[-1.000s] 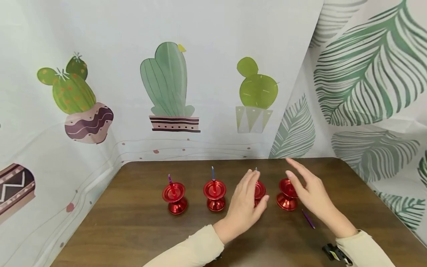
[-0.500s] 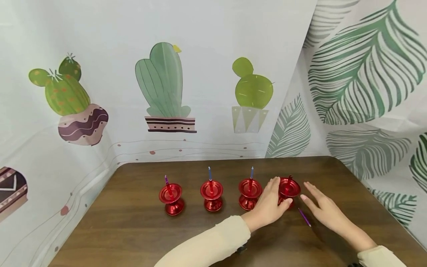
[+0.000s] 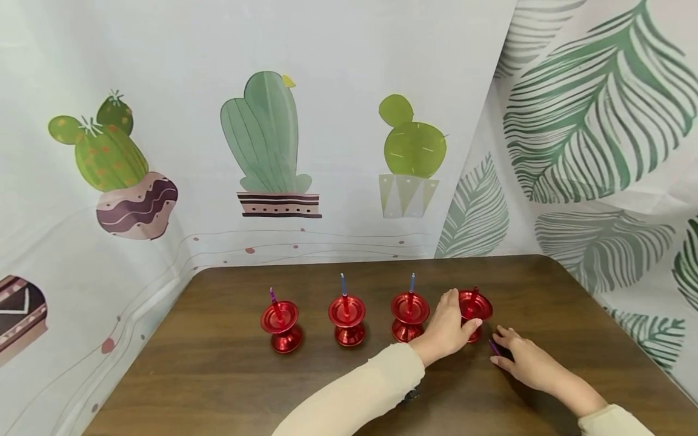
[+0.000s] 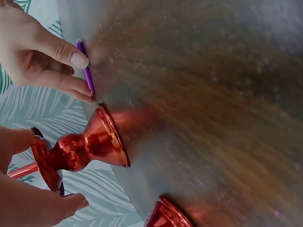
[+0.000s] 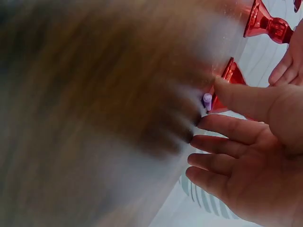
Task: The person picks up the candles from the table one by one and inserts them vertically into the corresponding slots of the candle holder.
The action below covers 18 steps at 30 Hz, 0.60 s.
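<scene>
At the right end of a row of shiny red candle holders, my left hand (image 3: 446, 330) grips the rightmost candle holder (image 4: 71, 151). Its thumb and fingers are on opposite sides of the upper dish, from which a red stem (image 3: 474, 296) rises. To the right, my right hand (image 3: 528, 363) is low over the table beside a slim purple candle (image 4: 85, 71) lying there. The thumb and fingers of that hand are spread around the candle, which shows between them in the right wrist view; the fingers there are nearly straight.
Three other red holders stand in line to the left: one with a purple candle (image 3: 274, 297), two with blue candles (image 3: 343, 284). All are on a dark wooden table (image 3: 218, 387). Behind it hangs a white cloth (image 3: 349, 151) printed with cacti and leaves.
My left hand has moved right, from in front of the third holder to the rightmost one. My right hand has come down from above that holder to the loose purple candle.
</scene>
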Each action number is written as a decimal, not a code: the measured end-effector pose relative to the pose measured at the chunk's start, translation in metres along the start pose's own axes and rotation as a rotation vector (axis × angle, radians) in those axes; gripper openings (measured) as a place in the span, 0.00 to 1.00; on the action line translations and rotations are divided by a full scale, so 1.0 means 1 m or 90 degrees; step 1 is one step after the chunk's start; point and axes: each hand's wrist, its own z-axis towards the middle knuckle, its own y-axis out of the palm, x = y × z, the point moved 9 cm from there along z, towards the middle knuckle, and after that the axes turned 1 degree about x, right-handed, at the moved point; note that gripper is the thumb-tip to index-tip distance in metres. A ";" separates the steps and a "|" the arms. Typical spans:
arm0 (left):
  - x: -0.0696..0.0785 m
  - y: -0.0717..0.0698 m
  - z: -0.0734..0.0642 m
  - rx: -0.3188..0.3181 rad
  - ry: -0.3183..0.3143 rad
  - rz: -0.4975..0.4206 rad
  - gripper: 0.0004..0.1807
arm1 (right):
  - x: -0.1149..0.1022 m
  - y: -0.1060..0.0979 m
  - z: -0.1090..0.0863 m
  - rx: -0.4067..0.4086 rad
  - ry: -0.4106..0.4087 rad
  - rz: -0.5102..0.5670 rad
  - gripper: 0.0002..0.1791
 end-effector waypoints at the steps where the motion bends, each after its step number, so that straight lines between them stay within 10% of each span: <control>1: 0.000 -0.001 0.000 0.003 0.000 0.002 0.39 | -0.003 -0.001 0.000 0.015 -0.010 -0.005 0.24; 8: 0.000 -0.004 0.000 0.016 -0.001 0.005 0.38 | -0.012 -0.010 0.004 0.074 -0.034 -0.002 0.04; 18: 0.002 -0.006 -0.001 0.022 0.020 0.041 0.38 | -0.007 -0.017 0.002 0.091 -0.013 -0.009 0.15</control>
